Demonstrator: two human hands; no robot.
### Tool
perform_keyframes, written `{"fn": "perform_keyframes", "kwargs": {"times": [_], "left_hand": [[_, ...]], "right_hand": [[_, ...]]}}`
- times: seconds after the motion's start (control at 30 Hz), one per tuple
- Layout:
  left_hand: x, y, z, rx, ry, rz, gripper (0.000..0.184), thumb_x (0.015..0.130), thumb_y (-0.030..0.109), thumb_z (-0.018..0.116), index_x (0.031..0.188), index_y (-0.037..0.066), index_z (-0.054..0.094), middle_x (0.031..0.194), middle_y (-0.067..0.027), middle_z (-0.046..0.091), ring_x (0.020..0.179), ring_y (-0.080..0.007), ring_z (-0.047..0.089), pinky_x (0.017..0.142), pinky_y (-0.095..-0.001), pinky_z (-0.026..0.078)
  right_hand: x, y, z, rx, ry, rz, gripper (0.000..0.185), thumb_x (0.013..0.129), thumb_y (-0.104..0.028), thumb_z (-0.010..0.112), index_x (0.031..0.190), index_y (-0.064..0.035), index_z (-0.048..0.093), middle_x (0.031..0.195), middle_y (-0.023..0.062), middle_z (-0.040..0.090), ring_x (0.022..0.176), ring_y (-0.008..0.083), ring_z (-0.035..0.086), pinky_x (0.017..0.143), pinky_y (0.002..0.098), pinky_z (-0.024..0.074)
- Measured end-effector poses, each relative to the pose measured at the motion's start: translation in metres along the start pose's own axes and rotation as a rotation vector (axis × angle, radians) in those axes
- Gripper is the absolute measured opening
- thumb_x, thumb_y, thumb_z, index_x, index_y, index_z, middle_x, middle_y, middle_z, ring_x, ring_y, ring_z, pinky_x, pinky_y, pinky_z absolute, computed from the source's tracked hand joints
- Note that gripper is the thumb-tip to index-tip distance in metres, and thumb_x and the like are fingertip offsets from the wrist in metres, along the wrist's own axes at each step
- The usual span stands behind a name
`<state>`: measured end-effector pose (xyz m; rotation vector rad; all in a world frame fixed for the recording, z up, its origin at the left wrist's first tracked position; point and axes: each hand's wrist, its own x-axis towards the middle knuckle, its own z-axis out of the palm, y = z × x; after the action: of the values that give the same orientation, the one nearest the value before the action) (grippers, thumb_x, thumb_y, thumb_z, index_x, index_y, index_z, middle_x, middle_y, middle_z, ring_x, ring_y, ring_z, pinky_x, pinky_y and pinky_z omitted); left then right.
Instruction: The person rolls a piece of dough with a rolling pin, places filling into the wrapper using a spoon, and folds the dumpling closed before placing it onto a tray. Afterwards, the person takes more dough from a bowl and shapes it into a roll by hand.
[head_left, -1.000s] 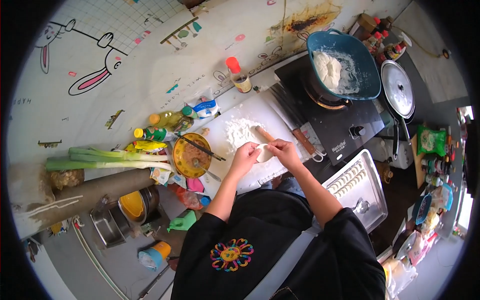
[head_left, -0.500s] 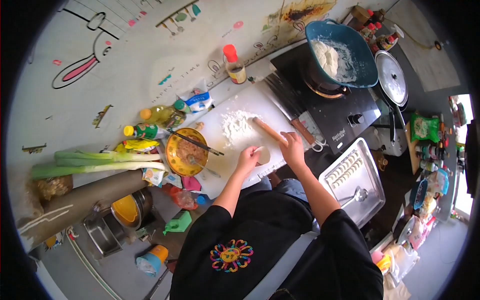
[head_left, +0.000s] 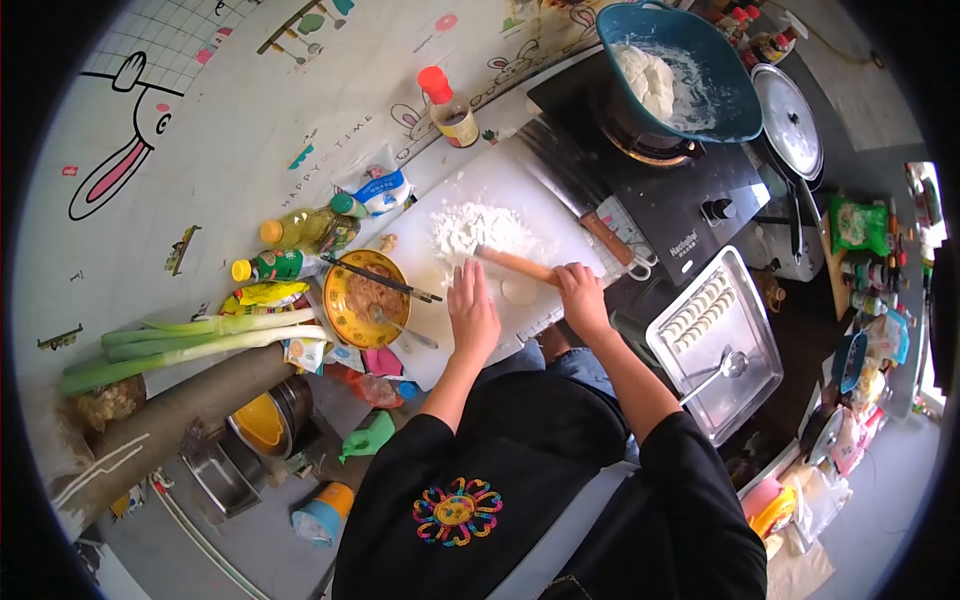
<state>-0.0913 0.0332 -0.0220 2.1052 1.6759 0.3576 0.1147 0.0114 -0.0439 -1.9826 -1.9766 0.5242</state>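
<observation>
My right hand (head_left: 583, 300) grips one end of a wooden rolling pin (head_left: 517, 265), which slants over the white cutting board (head_left: 430, 370). Fingers stretched out, my left hand (head_left: 472, 312) is open above the board and holds nothing. Between the hands, just below the pin, a thin round dough wrapper (head_left: 519, 291) lies on the board. Loose white flour (head_left: 480, 228) is spread beyond the pin's far end. To the left of my left hand stands a yellow bowl of minced filling (head_left: 370, 298), with chopsticks (head_left: 385, 279) and a spoon (head_left: 405, 330) resting in or across it.
A cleaver (head_left: 560, 180) lies along the board's right side. On the stove, a teal basin (head_left: 725, 120) holds dough (head_left: 648, 82). A metal tray (head_left: 745, 395) with rows of dumplings (head_left: 698, 312) is at right. Leeks (head_left: 200, 335) and bottles (head_left: 310, 230) stand left.
My left hand has let go of the dough wrapper, which now lies flat on the board, and its fingers have straightened. The rolling pin's far end has shifted left and toward me.
</observation>
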Motion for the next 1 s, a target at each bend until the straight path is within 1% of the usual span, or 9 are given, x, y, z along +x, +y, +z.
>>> {"fn": "perform_keyframes", "kwargs": {"times": [0.07, 0.1, 0.13, 0.27, 0.37, 0.5, 0.73, 0.9, 1.0], "left_hand": [[0.009, 0.003, -0.002, 0.168, -0.106, 0.049, 0.065, 0.085, 0.009, 0.054, 0.143, 0.007, 0.026, 0.150, -0.0142, 0.021, 0.139, -0.0348, 0.019, 0.109, -0.0517, 0.020], [0.011, 0.000, 0.002, 0.183, -0.124, 0.080, 0.063, 0.088, 0.017, 0.054, 0.144, 0.008, 0.026, 0.152, -0.0113, 0.019, 0.140, -0.0320, 0.016, 0.110, -0.0543, 0.016], [0.014, -0.003, 0.007, 0.193, -0.148, 0.095, 0.063, 0.088, 0.019, 0.053, 0.144, 0.009, 0.027, 0.152, -0.0108, 0.019, 0.140, -0.0312, 0.016, 0.110, -0.0540, 0.016], [0.024, -0.010, 0.022, 0.231, -0.208, 0.124, 0.061, 0.090, 0.028, 0.050, 0.144, 0.009, 0.028, 0.152, -0.0086, 0.019, 0.141, -0.0273, 0.016, 0.111, -0.0525, 0.012], [0.039, -0.008, 0.025, 0.245, -0.182, 0.156, 0.060, 0.091, 0.031, 0.048, 0.144, 0.009, 0.028, 0.152, -0.0087, 0.020, 0.141, -0.0269, 0.015, 0.112, -0.0523, 0.011], [0.057, -0.010, 0.033, 0.259, -0.167, 0.203, 0.061, 0.091, 0.033, 0.047, 0.144, 0.009, 0.028, 0.152, -0.0089, 0.021, 0.141, -0.0272, 0.015, 0.112, -0.0530, 0.010], [0.025, -0.022, 0.029, 0.251, -0.231, 0.215, 0.064, 0.090, 0.033, 0.049, 0.144, 0.009, 0.027, 0.153, -0.0092, 0.019, 0.141, -0.0278, 0.014, 0.112, -0.0531, 0.011], [-0.013, -0.029, 0.022, 0.247, -0.288, 0.169, 0.068, 0.089, 0.032, 0.051, 0.145, 0.007, 0.021, 0.153, -0.0115, 0.015, 0.141, -0.0286, 0.014, 0.112, -0.0509, 0.012], [-0.019, -0.030, 0.020, 0.171, -0.289, 0.141, 0.069, 0.089, 0.029, 0.052, 0.146, 0.007, 0.020, 0.153, -0.0119, 0.015, 0.141, -0.0284, 0.014, 0.113, -0.0497, 0.012]], "right_hand": [[-0.004, -0.001, 0.004, -0.043, -0.022, -0.067, 0.031, 0.078, -0.009, 0.055, 0.109, -0.0098, 0.059, 0.104, 0.0034, 0.054, 0.099, 0.0229, 0.052, 0.083, 0.0359, 0.0415], [-0.006, -0.001, 0.008, -0.062, -0.022, -0.094, 0.031, 0.078, -0.009, 0.055, 0.109, -0.0100, 0.059, 0.104, 0.0030, 0.054, 0.099, 0.0226, 0.053, 0.083, 0.0357, 0.0415], [-0.007, 0.000, 0.011, -0.079, -0.025, -0.120, 0.031, 0.078, -0.009, 0.055, 0.109, -0.0101, 0.059, 0.103, 0.0026, 0.054, 0.098, 0.0222, 0.053, 0.083, 0.0355, 0.0415], [-0.007, -0.004, 0.012, -0.189, -0.073, -0.055, 0.050, 0.080, -0.023, 0.059, 0.128, -0.0120, 0.048, 0.121, 0.0040, 0.050, 0.115, 0.0215, 0.046, 0.092, 0.0404, 0.0377], [0.002, -0.009, 0.004, -0.247, -0.132, 0.038, 0.062, 0.084, -0.038, 0.056, 0.137, -0.0125, 0.038, 0.138, 0.0050, 0.040, 0.129, 0.0224, 0.034, 0.099, 0.0478, 0.0315], [0.014, -0.005, 0.006, -0.280, -0.173, 0.113, 0.069, 0.087, -0.052, 0.046, 0.141, -0.0118, 0.032, 0.147, 0.0039, 0.028, 0.137, 0.0221, 0.023, 0.105, 0.0534, 0.0232], [-0.023, -0.014, 0.014, -0.302, -0.203, 0.032, 0.075, 0.086, -0.052, 0.048, 0.144, -0.0088, 0.026, 0.150, 0.0038, 0.024, 0.139, 0.0213, 0.021, 0.107, 0.0524, 0.0207], [-0.050, -0.023, 0.020, -0.182, -0.143, -0.034, 0.073, 0.080, -0.038, 0.062, 0.139, -0.0075, 0.033, 0.146, 0.0057, 0.031, 0.135, 0.0220, 0.028, 0.103, 0.0503, 0.0247], [-0.047, -0.022, 0.019, -0.221, -0.138, -0.062, 0.073, 0.078, -0.033, 0.063, 0.140, -0.0098, 0.033, 0.143, 0.0058, 0.035, 0.132, 0.0213, 0.032, 0.101, 0.0507, 0.0271]]}}
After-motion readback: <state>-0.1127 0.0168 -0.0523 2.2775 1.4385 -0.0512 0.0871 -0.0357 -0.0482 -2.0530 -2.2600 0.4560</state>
